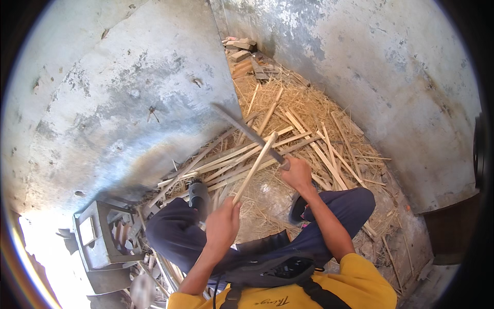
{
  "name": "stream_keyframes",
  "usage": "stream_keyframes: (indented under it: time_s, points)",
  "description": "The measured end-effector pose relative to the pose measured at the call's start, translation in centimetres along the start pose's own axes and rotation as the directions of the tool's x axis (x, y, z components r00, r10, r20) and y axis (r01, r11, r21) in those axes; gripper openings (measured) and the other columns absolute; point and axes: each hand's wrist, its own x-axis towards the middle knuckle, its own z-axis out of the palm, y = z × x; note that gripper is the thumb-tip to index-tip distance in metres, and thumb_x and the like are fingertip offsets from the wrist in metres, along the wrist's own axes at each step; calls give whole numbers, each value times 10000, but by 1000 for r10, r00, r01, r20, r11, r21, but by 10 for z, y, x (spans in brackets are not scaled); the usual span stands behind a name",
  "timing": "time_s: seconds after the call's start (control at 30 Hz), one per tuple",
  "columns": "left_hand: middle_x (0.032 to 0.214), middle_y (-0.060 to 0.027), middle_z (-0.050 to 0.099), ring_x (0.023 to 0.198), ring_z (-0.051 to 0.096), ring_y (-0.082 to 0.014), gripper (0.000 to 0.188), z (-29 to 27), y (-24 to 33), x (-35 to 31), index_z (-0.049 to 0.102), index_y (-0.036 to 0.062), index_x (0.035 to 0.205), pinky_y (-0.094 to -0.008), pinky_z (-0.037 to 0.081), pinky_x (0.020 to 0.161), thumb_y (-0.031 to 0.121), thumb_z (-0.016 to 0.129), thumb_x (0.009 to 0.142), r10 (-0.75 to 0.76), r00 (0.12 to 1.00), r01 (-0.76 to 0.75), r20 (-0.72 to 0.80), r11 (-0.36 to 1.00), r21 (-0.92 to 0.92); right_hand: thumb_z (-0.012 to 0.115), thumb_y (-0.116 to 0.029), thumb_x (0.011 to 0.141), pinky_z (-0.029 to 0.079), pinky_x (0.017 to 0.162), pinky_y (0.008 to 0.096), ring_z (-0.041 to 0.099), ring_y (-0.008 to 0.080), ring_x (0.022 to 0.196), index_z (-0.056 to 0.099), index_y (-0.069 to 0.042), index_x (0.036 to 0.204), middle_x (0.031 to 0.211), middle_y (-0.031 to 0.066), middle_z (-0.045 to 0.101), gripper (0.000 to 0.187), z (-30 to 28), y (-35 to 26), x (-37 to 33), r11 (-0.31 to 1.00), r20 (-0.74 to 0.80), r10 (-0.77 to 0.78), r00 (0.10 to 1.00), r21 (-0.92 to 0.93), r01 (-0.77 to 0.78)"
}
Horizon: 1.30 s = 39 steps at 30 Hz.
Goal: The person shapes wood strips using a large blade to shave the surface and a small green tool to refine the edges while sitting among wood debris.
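Note:
My left hand (222, 221) is closed round the lower end of a pale wooden stick (256, 167), which slants up and to the right. In my right hand (297, 174) is the handle of a long dark machete (242, 124), its blade reaching up and to the left. Blade and stick cross near the stick's upper end; whether they touch I cannot tell. Both hands are above the ground between my bent knees. Beyond them lie several split wooden strips (226, 164) in a loose heap.
Straw-like shavings (303, 105) cover the ground ahead, with more strips (334, 154) at the right. Worn plaster walls (128, 92) rise on both sides. A boxy frame (105, 237) stands at the lower left. Bricks (240, 49) are piled in the far corner.

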Motion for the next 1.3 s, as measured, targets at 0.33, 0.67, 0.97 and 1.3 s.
stream_keyframes:
  time_s: [0.33, 0.67, 0.97, 1.3]
  points:
    - [800, -228, 637, 819, 651, -452, 336, -9, -15, 6, 551, 18, 1186, -498, 492, 760, 337, 473, 1115, -117, 981, 147, 155, 969, -200, 692, -124, 803, 487, 571, 408, 641, 348, 573, 686, -36, 861, 619, 171, 610, 105, -43, -26, -1, 918, -46, -76, 996, 386, 87]
    - [760, -262, 680, 739, 673, -491, 268, 7, -12, 8, 506, -5, 1153, -570, 500, 640, 202, 624, 1032, -73, 997, 74, -34, 997, 24, 740, -204, 691, 535, 565, 449, 688, 331, 587, 730, -163, 916, 619, 129, 654, 229, -21, -39, -32, 885, 93, -455, 886, 161, 438]
    - [754, -271, 678, 730, 675, -491, 250, 11, -16, 12, 512, 9, 1128, -585, 510, 643, 198, 632, 1018, -85, 996, 86, -22, 994, 66, 726, -198, 709, 551, 594, 454, 703, 347, 634, 758, -156, 948, 673, 142, 688, 244, -8, -37, -35, 916, 154, -392, 907, 155, 370]
    - [764, -272, 656, 776, 647, -510, 200, 14, -19, 2, 492, 24, 1056, -598, 464, 682, 188, 605, 1033, -121, 990, 123, 73, 992, -19, 712, -153, 793, 536, 587, 409, 685, 340, 599, 754, -102, 894, 654, 158, 670, 121, -21, -26, -14, 938, 50, -233, 971, 273, 211]
